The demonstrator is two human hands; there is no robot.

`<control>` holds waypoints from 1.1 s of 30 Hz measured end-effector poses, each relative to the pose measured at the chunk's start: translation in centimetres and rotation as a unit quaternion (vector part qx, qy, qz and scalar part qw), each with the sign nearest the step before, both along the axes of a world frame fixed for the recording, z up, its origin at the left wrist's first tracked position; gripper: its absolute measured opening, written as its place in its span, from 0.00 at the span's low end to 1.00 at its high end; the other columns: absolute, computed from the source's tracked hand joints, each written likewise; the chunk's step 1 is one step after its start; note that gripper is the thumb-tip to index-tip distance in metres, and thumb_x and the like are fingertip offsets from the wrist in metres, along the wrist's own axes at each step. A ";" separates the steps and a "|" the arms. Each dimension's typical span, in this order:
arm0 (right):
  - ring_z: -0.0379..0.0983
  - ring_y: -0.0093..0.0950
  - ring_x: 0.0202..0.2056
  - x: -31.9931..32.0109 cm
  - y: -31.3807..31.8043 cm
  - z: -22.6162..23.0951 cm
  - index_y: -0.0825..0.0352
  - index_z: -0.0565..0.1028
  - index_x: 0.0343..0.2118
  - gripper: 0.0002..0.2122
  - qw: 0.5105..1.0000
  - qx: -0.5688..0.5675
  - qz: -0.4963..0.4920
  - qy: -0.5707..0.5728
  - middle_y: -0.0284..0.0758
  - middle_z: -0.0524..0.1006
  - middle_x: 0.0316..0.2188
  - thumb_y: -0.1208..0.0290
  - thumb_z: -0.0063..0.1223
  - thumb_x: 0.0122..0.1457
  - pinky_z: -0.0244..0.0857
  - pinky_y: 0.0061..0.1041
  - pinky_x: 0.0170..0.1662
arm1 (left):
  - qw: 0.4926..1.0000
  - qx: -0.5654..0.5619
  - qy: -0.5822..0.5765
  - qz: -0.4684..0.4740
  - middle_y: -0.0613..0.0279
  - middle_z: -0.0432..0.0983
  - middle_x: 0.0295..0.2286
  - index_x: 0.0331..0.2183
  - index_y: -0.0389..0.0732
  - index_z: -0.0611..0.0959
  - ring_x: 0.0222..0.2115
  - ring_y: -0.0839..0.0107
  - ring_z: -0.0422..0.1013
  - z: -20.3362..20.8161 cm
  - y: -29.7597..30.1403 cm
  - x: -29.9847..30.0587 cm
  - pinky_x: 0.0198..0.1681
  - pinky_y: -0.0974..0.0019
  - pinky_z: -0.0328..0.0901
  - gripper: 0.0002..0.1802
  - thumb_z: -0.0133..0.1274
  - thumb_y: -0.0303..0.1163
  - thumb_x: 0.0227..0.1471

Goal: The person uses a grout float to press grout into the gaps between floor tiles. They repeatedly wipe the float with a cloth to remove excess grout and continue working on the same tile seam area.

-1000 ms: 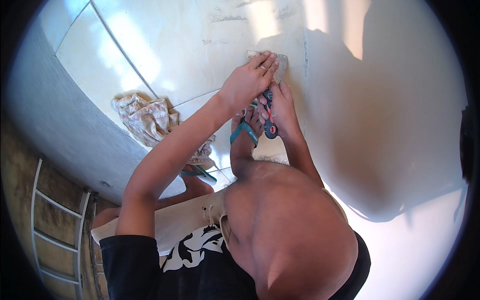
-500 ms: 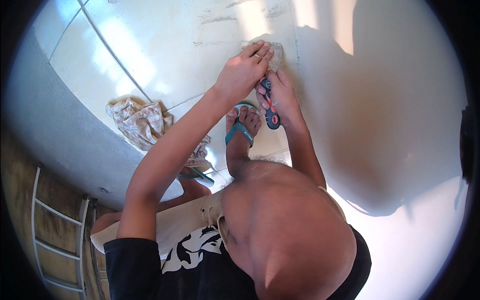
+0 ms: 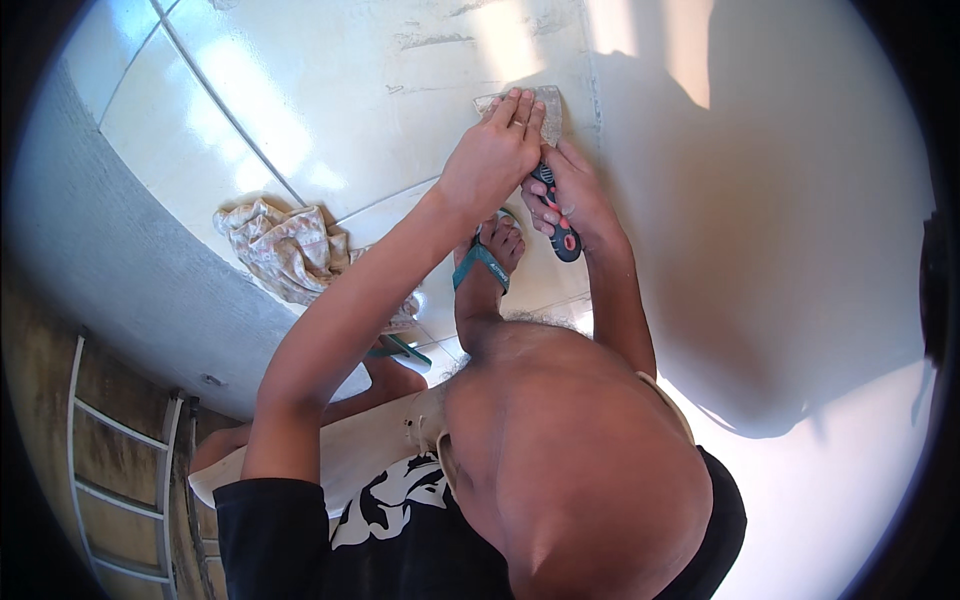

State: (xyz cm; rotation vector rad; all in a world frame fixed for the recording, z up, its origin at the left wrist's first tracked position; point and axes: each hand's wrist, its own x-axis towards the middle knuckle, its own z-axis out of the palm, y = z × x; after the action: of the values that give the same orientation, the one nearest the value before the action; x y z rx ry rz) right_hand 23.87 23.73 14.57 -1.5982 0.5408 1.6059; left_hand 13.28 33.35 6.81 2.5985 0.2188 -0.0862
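A putty knife (image 3: 550, 112) with a broad, pale-smeared metal blade lies against the light floor tiles. Its dark grey and red handle points back toward me, angled to the right. My right hand (image 3: 585, 200) is wrapped round that handle near the blade. Across the blade rest the outstretched fingers of my left hand (image 3: 492, 150), flat and pressed on the metal. A ring shows on one of those fingers. Part of the blade is hidden under the left fingers.
A crumpled patterned cloth (image 3: 275, 245) lies on the tiles at left. Grey smears (image 3: 435, 40) mark the floor ahead. A pale wall (image 3: 670, 230) rises close on the right. My sandalled foot (image 3: 485, 265) stands behind the hands; a metal ladder (image 3: 120, 490) is at lower left.
The putty knife has turned, its handle end swinging right and its blade edge shifting slightly left. Both hands have moved along with it, keeping their contact.
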 end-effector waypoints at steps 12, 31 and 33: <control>0.60 0.18 0.12 1.1 0.3 -0.3 0.62 0.65 0.41 0.10 0.999 0.017 0.026 0.011 0.27 0.66 0.20 0.62 0.38 0.78 0.58 0.23 0.14 | 0.998 -0.038 0.014 0.043 0.45 0.73 0.61 0.62 0.31 0.75 0.63 0.53 0.69 0.5 0.5 0.4 0.57 0.62 0.75 0.37 0.59 0.23 0.49; 0.62 0.18 0.13 0.1 0.6 -1.3 0.63 0.63 0.40 0.11 0.999 0.027 0.021 -0.031 0.28 0.67 0.21 0.61 0.35 0.78 0.58 0.22 0.14 | 0.998 -0.040 -0.012 0.050 0.49 0.74 0.61 0.62 0.35 0.76 0.63 0.58 0.69 -0.5 1.2 0.2 0.55 0.64 0.76 0.36 0.60 0.24 0.49; 0.62 0.18 0.13 0.3 1.3 -1.2 0.63 0.63 0.40 0.11 0.999 0.047 0.019 -0.019 0.28 0.67 0.21 0.61 0.36 0.78 0.58 0.22 0.14 | 0.997 -0.042 -0.019 0.063 0.49 0.75 0.60 0.61 0.35 0.77 0.63 0.58 0.69 -0.5 1.7 0.3 0.55 0.64 0.76 0.36 0.60 0.24 0.49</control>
State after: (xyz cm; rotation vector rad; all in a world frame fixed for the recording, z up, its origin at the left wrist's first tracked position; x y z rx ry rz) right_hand 24.14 25.04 13.33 -1.5735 0.4113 1.6021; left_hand 13.59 35.09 6.28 2.4927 0.3576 -0.0003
